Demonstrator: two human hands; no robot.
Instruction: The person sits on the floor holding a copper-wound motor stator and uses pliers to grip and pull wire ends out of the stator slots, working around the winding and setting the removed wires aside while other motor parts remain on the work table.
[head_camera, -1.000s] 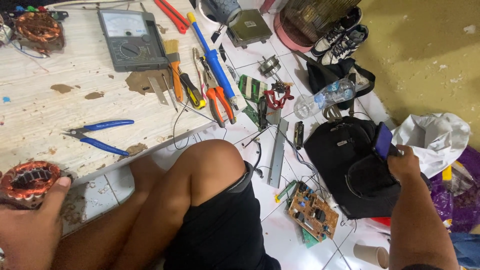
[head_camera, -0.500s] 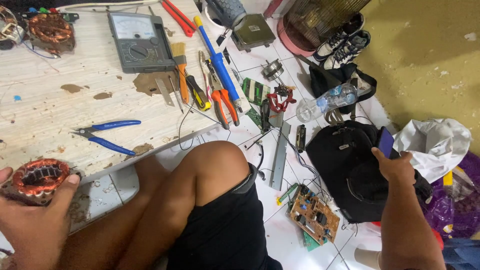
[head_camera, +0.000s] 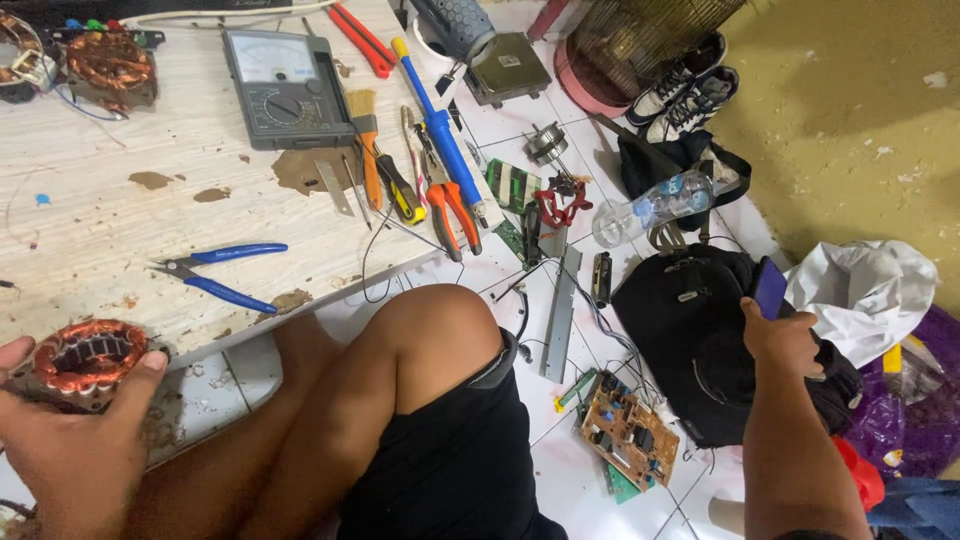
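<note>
Left hand (head_camera: 70, 440) cups a copper-wound motor stator (head_camera: 88, 358) at the near edge of the surface (head_camera: 120, 230), fingers curled round its outer rim; right hand (head_camera: 785, 335) is closed on a dark phone (head_camera: 770, 288) over the black backpack (head_camera: 700, 330) on the floor. The stator looks heavy and rigid, but the enamelled windings likely scratch easily, so grip the steel core rim, not the copper. Blue-handled pliers (head_camera: 215, 272) lie just beyond it.

Left hand (head_camera: 60, 440) cut off by frame edge
</note>
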